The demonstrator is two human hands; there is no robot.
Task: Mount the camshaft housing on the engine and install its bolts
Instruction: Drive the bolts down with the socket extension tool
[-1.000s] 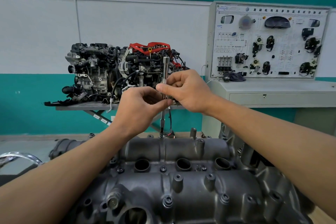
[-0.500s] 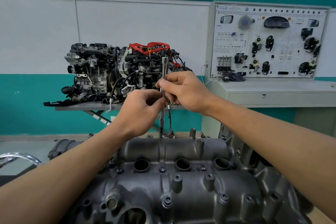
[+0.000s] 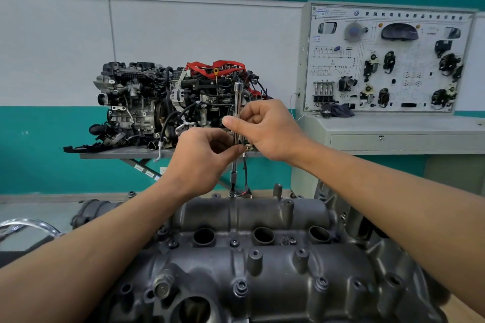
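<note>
The dark grey camshaft housing (image 3: 262,265) lies on the engine in front of me, with several bolts (image 3: 241,286) seated in its bosses. A long chrome extension bar (image 3: 238,102) stands upright on a bolt (image 3: 232,193) at the housing's far edge. My left hand (image 3: 202,162) pinches the bar's lower shaft with thumb and fingers. My right hand (image 3: 267,128) grips the knurled middle of the bar just above it. The bar's top end sticks out above both hands.
Another complete engine (image 3: 173,105) with red hoses sits on a grey lift table (image 3: 118,156) by the far wall. A training panel (image 3: 388,60) with car parts stands on a grey cabinet (image 3: 393,139) at the right. A chrome ring (image 3: 29,225) shows at the left edge.
Both hands have shifted their fingers round the bar, rolling it in place. The bar stays upright on the same far-edge bolt.
</note>
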